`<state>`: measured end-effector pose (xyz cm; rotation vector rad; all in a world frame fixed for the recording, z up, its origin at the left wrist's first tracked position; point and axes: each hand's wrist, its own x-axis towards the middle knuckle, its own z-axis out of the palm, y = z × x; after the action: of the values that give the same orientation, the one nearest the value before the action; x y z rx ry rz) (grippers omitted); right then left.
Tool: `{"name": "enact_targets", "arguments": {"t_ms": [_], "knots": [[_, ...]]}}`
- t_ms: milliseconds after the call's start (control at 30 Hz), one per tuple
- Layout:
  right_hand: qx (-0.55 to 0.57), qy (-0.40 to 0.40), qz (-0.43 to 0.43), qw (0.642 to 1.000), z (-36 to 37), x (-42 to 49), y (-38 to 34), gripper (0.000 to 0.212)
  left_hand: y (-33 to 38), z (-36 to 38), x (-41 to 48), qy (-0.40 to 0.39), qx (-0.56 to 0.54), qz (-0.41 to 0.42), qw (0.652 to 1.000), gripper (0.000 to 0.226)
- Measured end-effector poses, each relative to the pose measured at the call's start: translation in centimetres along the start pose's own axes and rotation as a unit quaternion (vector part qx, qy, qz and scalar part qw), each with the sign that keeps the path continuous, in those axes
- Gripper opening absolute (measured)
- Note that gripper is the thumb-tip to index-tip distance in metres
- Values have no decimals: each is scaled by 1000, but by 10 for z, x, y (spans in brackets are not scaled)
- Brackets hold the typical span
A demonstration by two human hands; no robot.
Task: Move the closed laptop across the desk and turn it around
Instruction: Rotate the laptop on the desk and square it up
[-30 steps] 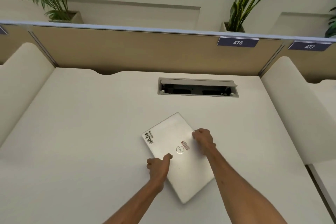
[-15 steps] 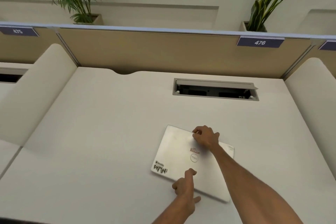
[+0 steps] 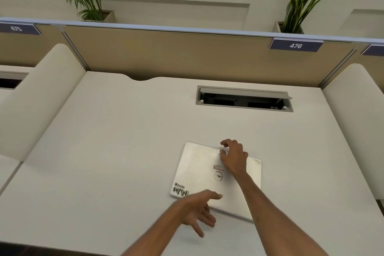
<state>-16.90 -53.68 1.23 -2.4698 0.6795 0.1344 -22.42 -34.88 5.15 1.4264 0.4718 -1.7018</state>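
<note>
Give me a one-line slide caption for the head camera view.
Right hand on the far edge of a closed white laptop on a desk, left hand open at its near edge.

**Two hands at a closed laptop**

A closed white laptop (image 3: 199,168) lies flat on the pale desk (image 3: 104,151). The right hand (image 3: 233,157) rests on its far edge, fingers curled. The left hand (image 3: 197,208) is spread wide by the near edge, fingers apart. A cable box (image 3: 244,98) sits open behind.
</note>
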Motion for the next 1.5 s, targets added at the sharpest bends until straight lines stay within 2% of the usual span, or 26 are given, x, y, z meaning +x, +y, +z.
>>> {"name": "enact_targets", "arguments": {"t_ms": [67,200,300,367,433,500,633,733,833,1100,1500], "knots": [[45,42,15,998,7,-13,3,37,16,-16,-9,18,89,30,995,86],[142,128,100,976,18,-42,13,37,43,-43,-14,144,98,188,967,54],[174,193,173,950,22,-64,32,36,47,-63,-6,321,160,284,889,40],[181,231,227,929,22,-77,48,38,43,-75,4,371,161,306,862,47],[175,233,289,912,18,-83,63,42,37,-84,15,361,132,296,874,56],[172,193,332,907,13,-82,74,47,34,-89,22,330,100,291,893,56],[169,137,331,918,10,-72,81,44,32,-85,28,316,42,295,901,62],[193,132,364,902,7,-64,82,40,30,-78,28,308,-11,288,906,71],[221,130,384,887,1,-58,84,39,31,-76,29,296,-60,287,909,66],[238,133,373,887,-24,-42,102,40,23,-62,40,248,-93,277,923,62],[256,119,336,898,-37,-35,114,39,23,-58,35,215,-57,295,929,42]]}}
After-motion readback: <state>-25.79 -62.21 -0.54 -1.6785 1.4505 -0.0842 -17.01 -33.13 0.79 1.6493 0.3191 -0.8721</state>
